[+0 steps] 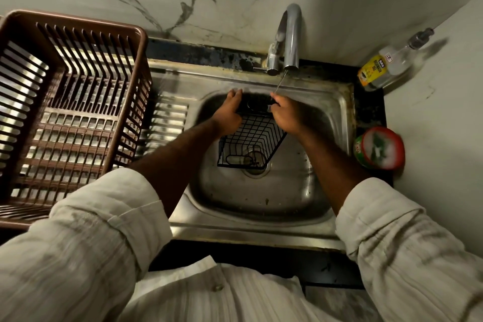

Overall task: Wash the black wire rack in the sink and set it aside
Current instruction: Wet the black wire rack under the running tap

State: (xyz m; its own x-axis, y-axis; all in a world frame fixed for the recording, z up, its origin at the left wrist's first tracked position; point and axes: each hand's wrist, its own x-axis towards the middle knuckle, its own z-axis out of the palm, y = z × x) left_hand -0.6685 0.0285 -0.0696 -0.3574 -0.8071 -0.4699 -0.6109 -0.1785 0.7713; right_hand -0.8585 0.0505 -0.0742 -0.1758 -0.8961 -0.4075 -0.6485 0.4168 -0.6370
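The black wire rack (pixel 251 138) is held over the steel sink (pixel 261 198), its near end above the drain. My left hand (pixel 228 111) grips the rack's far left edge, fingers curled over it. At the far right corner my right hand (pixel 286 115) grips the rack, under a thin stream of water falling from the chrome tap (pixel 290 34). The rack's far end is partly hidden behind both hands.
A large brown slatted plastic basket (pixel 65 112) stands on the draining board at the left. A dish-soap pump bottle (pixel 386 65) lies in the right back corner. A round red-rimmed tub (pixel 381 148) sits on the counter right of the sink. Marble wall behind.
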